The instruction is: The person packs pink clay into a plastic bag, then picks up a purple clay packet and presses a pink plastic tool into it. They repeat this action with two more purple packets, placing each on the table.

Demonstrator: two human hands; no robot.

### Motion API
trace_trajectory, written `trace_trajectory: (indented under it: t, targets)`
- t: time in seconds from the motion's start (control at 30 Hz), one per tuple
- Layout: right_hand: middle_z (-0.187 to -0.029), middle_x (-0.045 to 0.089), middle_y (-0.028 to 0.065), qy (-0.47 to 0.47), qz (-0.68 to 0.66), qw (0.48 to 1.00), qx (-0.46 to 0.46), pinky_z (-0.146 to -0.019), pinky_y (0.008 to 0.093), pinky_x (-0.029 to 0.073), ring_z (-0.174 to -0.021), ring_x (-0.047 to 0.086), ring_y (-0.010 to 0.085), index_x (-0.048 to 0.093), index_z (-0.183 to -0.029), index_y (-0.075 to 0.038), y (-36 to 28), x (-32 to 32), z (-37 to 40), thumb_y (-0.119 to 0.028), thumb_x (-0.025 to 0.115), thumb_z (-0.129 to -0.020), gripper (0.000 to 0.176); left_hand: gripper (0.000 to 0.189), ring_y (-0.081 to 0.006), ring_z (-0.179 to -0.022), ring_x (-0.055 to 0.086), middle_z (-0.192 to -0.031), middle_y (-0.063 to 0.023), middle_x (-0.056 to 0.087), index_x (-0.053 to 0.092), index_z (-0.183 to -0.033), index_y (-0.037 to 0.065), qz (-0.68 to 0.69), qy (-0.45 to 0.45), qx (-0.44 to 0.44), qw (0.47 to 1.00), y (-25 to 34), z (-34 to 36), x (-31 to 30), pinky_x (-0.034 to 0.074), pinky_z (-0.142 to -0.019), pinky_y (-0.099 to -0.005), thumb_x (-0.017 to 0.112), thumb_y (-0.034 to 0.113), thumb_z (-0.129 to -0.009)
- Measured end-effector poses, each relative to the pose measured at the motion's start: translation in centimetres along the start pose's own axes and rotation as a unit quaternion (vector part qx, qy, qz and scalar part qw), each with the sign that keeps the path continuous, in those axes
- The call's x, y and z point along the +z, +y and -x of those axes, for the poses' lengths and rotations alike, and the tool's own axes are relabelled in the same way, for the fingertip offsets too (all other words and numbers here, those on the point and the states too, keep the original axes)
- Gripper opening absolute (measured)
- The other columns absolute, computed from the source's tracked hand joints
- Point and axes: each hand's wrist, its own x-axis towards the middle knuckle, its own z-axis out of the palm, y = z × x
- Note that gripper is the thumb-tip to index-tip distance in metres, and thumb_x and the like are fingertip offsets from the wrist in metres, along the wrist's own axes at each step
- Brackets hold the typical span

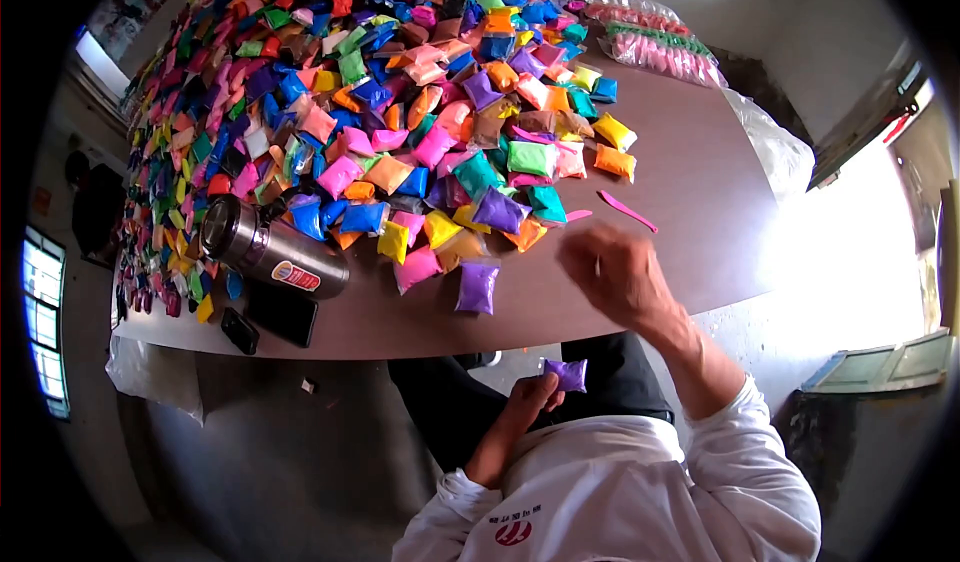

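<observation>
My left hand [535, 400] is low in front of my lap, its thumb and fingers closed on a small purple plastic packet [567, 375]. Over the table's near right part, my right hand [615, 274] is raised with the wrist bent. Motion smears its fingers, so I cannot make out anything in them. Just beyond that hand lies a thin pink plastic stick [628, 211], and a second pink stick [578, 216] shows partly beside the packets. Another purple packet [477, 287] rests near the table's front edge, left of my right hand.
A large heap of coloured packets [400, 102] covers the table's left and back. A steel thermos [275, 250] lies on its side, with two dark phone-like objects [284, 312] near the front edge. Clear bags of pink pieces [660, 47] are at the back right of the table [700, 162].
</observation>
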Motion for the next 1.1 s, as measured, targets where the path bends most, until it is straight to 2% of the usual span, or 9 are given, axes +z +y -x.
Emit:
trace_trajectory:
  t: [0.2,0.27,0.37,0.5,0.57,0.63,0.77,0.83,1.1]
  targets:
    - [-0.063,0.059,0.0142,-0.132,-0.027,0.987,0.088,-0.056,0.0404,0.048,-0.058,0.060,0.0327,0.062,-0.070,-0.001,2.1,0.4,8.0,-0.025,0.070,-0.084,0.029,0.050,-0.0088,-0.060,0.047,-0.069,0.0001,0.055,0.057,-0.070,0.009,0.003,-0.006,0.003,1.000,0.5,1.0,0.4,0.036,-0.058,-0.0241,0.055,0.053,-0.093]
    - [-0.066,0.061,0.0135,-0.256,-0.027,0.947,0.190,-0.058,0.0376,0.048,-0.061,0.061,0.0276,0.065,-0.077,0.000,2.6,-0.2,9.6,-0.037,0.069,-0.087,0.038,0.051,-0.0076,-0.060,0.046,-0.069,0.0008,0.055,0.059,-0.071,0.008,0.008,-0.012,-0.004,1.000,1.4,1.6,1.2,0.036,-0.058,-0.0234,0.056,0.054,-0.092]
    - [-0.071,0.063,0.0122,-0.213,-0.173,0.941,0.199,-0.061,0.0345,0.049,-0.066,0.062,0.0218,0.067,-0.086,0.001,3.3,1.0,12.6,-0.044,0.067,-0.088,0.045,0.049,-0.0062,-0.061,0.046,-0.068,0.0019,0.055,0.061,-0.072,0.006,-0.007,-0.021,-0.031,0.999,1.2,2.0,1.7,0.036,-0.057,-0.0222,0.059,0.052,-0.092]
    - [-0.073,0.062,0.0078,-0.330,-0.306,0.852,0.269,-0.063,0.0311,0.047,-0.070,0.056,0.0131,0.066,-0.092,0.002,3.1,2.0,13.3,-0.041,0.067,-0.089,0.043,0.044,-0.0052,-0.059,0.046,-0.065,0.0034,0.053,0.060,-0.072,0.005,-0.055,-0.010,-0.026,0.998,2.6,2.3,2.8,0.034,-0.054,-0.0217,0.059,0.044,-0.094]
    - [-0.073,0.061,0.0061,-0.328,-0.352,0.830,0.283,-0.063,0.0293,0.046,-0.072,0.055,0.0103,0.065,-0.092,0.004,3.4,2.4,13.5,-0.039,0.066,-0.091,0.043,0.046,-0.0048,-0.058,0.045,-0.064,0.0035,0.052,0.059,-0.070,0.006,-0.070,0.005,-0.034,0.997,3.3,2.6,3.3,0.033,-0.053,-0.0213,0.059,0.045,-0.094]
    - [-0.074,0.063,0.0059,-0.329,-0.307,0.865,0.222,-0.063,0.0279,0.046,-0.072,0.055,0.0102,0.064,-0.094,0.005,4.0,3.0,13.7,-0.038,0.065,-0.091,0.044,0.048,-0.0081,-0.060,0.045,-0.064,0.0011,0.052,0.057,-0.070,0.005,-0.068,0.006,-0.030,0.997,3.7,3.0,3.7,0.034,-0.055,-0.0242,0.055,0.046,-0.095]
    - [-0.081,0.064,0.0032,-0.245,-0.541,0.740,0.316,-0.061,0.0219,0.045,-0.070,0.055,0.0083,0.063,-0.106,0.002,3.9,3.9,14.6,-0.026,0.069,-0.089,0.033,0.049,-0.0052,-0.057,0.045,-0.062,0.0025,0.052,0.057,-0.069,0.006,-0.041,0.103,0.017,0.994,4.1,3.1,3.8,0.034,-0.052,-0.0217,0.052,0.046,-0.097]
    - [-0.088,0.068,0.0059,-0.168,-0.559,0.751,0.307,-0.061,0.0220,0.044,-0.068,0.055,0.0085,0.060,-0.109,0.000,3.6,4.7,15.2,-0.026,0.070,-0.089,0.035,0.051,-0.0060,-0.057,0.046,-0.062,0.0016,0.052,0.055,-0.066,0.006,-0.049,0.133,0.041,0.989,4.6,2.7,3.2,0.035,-0.053,-0.0222,0.052,0.046,-0.097]
    - [-0.091,0.065,0.0050,-0.100,-0.611,0.719,0.315,-0.072,0.0267,0.053,-0.081,0.063,0.0122,0.055,-0.104,0.000,3.3,5.0,15.0,-0.020,0.065,-0.093,0.024,0.042,-0.0059,-0.058,0.045,-0.063,0.0015,0.052,0.057,-0.069,0.005,-0.071,0.080,0.098,0.989,5.2,1.9,3.3,0.034,-0.054,-0.0222,0.061,0.037,-0.095]
